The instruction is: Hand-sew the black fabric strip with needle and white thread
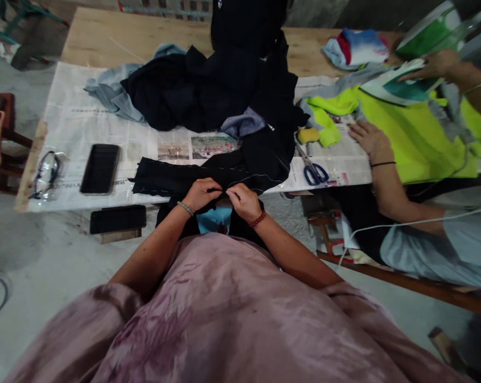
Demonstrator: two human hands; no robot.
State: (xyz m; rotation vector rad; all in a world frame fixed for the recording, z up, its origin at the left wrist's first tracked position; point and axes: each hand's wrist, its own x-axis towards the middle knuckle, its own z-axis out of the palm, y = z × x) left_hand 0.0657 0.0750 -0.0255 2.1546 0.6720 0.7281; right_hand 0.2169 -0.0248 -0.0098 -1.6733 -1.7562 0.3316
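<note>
With our two hands as the centre of the clock and twelve straight ahead, the long flat strip of matt black cloth, dashed with pale stitches [160, 178], lies on the near edge of the newspaper-covered wooden table [65, 133], reaching out toward half past nine. Its other side bends up toward two o'clock.

Our left hand [204, 194] has thumb and fingertips pinched together on the near edge of the cloth. Our right hand [244, 202] pinches just beside it, the fingers brought close with no visible gap; we cannot tell whether a needle sits between them.

We judge the cloth light, soft and limp, a little firmer along its stitched edges, with enough grip not to slip. It should bear handling, though a hard tug might pucker the stitching, so the edge close to the seam is the place to pinch.

At twelve o'clock slumps a heap of dark, crumpled garments [192, 90], its folds thick and rounded. At two sits a small yellow, sponge-like block [308, 135]; toward half past two lie metal scissors with rounded dark-blue handles [315, 174]. Just past nine rests a smooth black rectangular phone [100, 169].
</note>
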